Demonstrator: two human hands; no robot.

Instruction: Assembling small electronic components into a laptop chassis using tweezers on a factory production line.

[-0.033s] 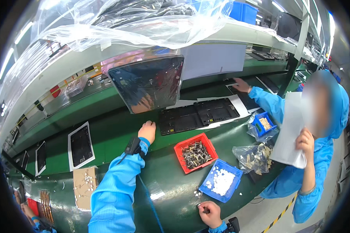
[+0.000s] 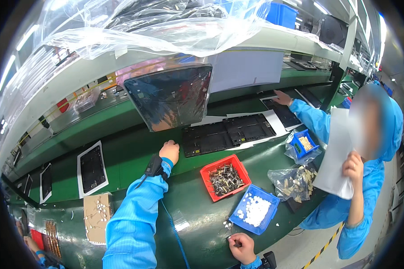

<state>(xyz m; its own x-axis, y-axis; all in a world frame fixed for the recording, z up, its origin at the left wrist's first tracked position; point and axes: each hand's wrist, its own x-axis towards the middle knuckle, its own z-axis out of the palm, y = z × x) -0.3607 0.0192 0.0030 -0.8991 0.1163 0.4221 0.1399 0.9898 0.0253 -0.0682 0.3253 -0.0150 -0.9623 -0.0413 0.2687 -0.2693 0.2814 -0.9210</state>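
My left hand point(image 2: 169, 151) rests on the green mat with its fingers curled in, close beside the left end of a black panel point(image 2: 206, 140). The fingertips are tucked under, and nothing shows in them. A second black panel point(image 2: 250, 127) adjoins that one on the right, on white sheets. Low in the view, my right hand point(image 2: 242, 249) is pinched around a small dark thing too small to make out. It lies just below a blue tray point(image 2: 274, 207) of white pieces. Some loose small bits point(image 2: 228, 224) are scattered beside the tray.
A red tray point(image 2: 204, 175) of small metal parts stands between my hands. To the right are a plastic bag point(image 2: 280, 179) of tan pieces and a small blue box point(image 2: 316, 145). A co-worker point(image 2: 368, 188) holds white sheets there. A wrapped panel point(image 2: 170, 96) hangs ahead; a coiled blue cord point(image 2: 177, 237) crosses the bench.
The co-worker's far hand has shifted slightly right over a panel, and the sheets they hold have moved a little. My hands stay almost in place.
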